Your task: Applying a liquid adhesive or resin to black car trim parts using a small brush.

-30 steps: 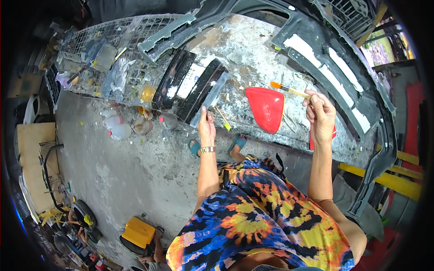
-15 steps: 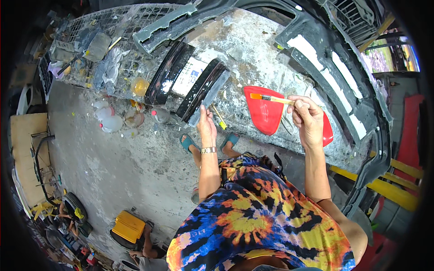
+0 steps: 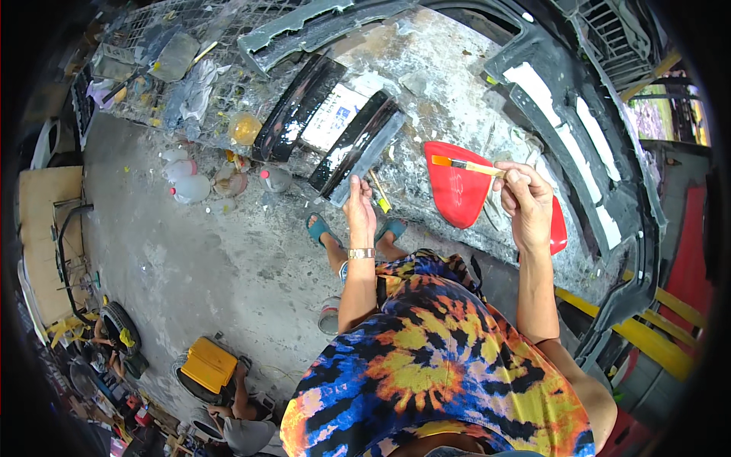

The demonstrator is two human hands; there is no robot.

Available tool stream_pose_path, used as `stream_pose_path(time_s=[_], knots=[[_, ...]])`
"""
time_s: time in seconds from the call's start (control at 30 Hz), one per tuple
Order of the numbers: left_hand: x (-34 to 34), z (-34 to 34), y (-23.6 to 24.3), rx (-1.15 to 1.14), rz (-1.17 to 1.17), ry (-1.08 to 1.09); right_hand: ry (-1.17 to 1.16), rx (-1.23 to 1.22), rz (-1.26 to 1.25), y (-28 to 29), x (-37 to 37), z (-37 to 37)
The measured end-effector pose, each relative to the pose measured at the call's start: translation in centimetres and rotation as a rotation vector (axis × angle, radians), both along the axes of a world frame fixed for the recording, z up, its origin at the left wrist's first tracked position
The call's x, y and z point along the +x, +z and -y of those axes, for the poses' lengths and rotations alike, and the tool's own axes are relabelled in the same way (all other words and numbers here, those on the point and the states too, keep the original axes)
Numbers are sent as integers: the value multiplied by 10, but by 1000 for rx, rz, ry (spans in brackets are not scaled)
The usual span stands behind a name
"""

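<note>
In my right hand (image 3: 527, 194) is a paintbrush (image 3: 478, 167), its handle pinched between thumb and fingers and its orange bristles pointing left. The brush hangs over a red curved panel (image 3: 458, 199) on the worktable. My left hand (image 3: 359, 206) holds the near end of a glossy black car part (image 3: 352, 143) with a grey edge strip. That part lies tilted across the table's edge; a second glossy black section (image 3: 293, 114) is farther left, with a white printed sheet (image 3: 331, 116) between them. Just right of my left hand, a yellow-tipped stick (image 3: 382, 199) rests at the edge.
A large dark bumper (image 3: 567, 114) with white patches curves along the right. Several plastic bottles (image 3: 190, 188) stand below the table at left. On the floor are a can (image 3: 329, 315) and a yellow box (image 3: 208, 364) beside another person (image 3: 247, 426). Yellow bars (image 3: 647, 339) are at right.
The view has shifted slightly, so the table and its things sit a little farther right. Both hands keep their hold, and the brush stays over the red panel.
</note>
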State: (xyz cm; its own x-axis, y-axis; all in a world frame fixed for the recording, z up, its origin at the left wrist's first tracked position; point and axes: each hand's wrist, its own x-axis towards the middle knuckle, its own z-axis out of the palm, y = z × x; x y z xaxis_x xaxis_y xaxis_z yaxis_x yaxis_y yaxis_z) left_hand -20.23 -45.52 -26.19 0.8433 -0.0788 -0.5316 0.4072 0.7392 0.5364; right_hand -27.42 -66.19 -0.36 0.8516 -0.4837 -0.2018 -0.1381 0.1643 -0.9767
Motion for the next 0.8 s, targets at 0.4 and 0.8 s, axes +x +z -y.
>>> stream_pose_path(time_s=[0.4, 0.8], knots=[[-69, -106, 4, 333, -27, -333, 22, 62, 9, -11, 4, -7], [-38, -334, -75, 581, -319, -140, -127, 109, 44, -3, 21, -75]])
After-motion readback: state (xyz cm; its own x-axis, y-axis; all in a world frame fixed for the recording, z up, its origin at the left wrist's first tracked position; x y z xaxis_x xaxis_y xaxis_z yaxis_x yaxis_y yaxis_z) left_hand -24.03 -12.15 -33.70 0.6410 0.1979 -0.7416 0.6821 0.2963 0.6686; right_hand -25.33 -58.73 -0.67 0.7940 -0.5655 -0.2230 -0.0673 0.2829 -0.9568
